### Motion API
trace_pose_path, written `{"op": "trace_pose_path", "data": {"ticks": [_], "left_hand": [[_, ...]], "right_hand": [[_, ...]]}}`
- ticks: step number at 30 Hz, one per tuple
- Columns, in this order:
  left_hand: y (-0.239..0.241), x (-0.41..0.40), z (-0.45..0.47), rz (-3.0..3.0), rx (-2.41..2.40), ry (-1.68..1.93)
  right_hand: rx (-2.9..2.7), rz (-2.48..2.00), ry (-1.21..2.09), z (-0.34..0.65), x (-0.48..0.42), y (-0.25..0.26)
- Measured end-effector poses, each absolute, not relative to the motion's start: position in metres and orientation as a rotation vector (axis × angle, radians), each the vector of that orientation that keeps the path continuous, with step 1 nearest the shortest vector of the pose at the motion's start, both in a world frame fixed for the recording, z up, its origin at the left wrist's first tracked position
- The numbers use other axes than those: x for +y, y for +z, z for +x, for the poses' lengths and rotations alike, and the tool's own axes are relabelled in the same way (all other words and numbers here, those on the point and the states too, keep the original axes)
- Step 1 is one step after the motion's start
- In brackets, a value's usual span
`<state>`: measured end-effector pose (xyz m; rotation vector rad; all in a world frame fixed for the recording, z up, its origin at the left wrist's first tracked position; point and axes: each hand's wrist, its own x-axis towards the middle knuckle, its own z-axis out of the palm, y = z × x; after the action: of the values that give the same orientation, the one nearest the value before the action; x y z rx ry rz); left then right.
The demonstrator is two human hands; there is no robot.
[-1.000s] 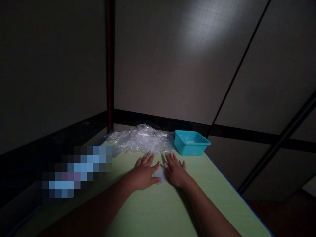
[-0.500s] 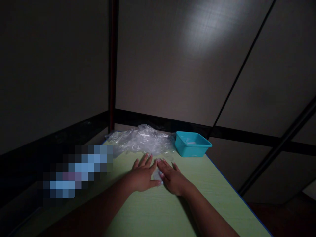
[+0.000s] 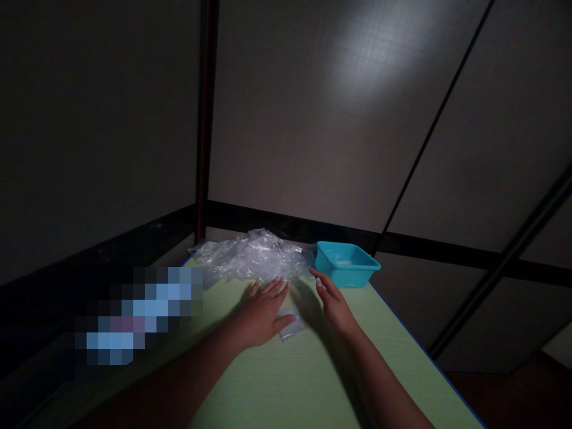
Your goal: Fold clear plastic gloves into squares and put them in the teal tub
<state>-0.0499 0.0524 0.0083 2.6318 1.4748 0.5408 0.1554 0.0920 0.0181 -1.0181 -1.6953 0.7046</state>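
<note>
My left hand (image 3: 267,316) lies open on the table, fingers spread, its thumb resting on a small clear plastic bag (image 3: 291,331) that lies flat. Part of that bag is hidden beneath the hand. My right hand (image 3: 333,304) is raised off the tabletop near the turquoise basin (image 3: 347,275), with its fingers apart and nothing visible in them. Just beyond my left fingertips is a crumpled heap of clear plastic (image 3: 261,253).
The pale green table (image 3: 268,387) has a blue edge along its right side. Dark panelled walls (image 3: 304,131) stand close behind and to the left. Something whitish lies inside the basin. A blurred-out patch (image 3: 147,310) covers the table's left side.
My right hand has lifted off the small plastic bag and moved right, toward the basin. My left hand has stayed on the bag, of which more now shows.
</note>
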Motion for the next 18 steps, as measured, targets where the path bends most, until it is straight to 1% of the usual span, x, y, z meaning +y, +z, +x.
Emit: {"op": "trace_pose_path", "data": {"ticks": [2,4,7,9,11,15,18], "left_hand": [[0.012,0.05,-0.047,2.706,1.285,0.547],[0.013,0.047,-0.045,2.769,1.07,0.465],[0.011,0.041,-0.041,2.795,0.897,0.348],[0.01,0.037,-0.039,2.786,0.889,0.324],[0.01,0.035,-0.036,2.781,0.907,0.323],[0.011,0.032,-0.033,2.765,1.001,0.323],[0.011,0.031,-0.032,2.747,1.021,0.335]], "right_hand": [[-1.6,-1.04,0.727,0.159,0.095,0.02],[-1.57,-1.047,0.693,0.16,0.097,0.018],[-1.697,-1.028,0.506,0.156,0.094,0.013],[-1.858,-1.023,0.379,0.151,0.088,0.011],[-2.057,-1.05,0.341,0.145,0.079,0.01],[-2.408,-1.13,0.405,0.135,0.065,0.014],[-2.548,-1.147,0.444,0.131,0.062,0.016]]}}
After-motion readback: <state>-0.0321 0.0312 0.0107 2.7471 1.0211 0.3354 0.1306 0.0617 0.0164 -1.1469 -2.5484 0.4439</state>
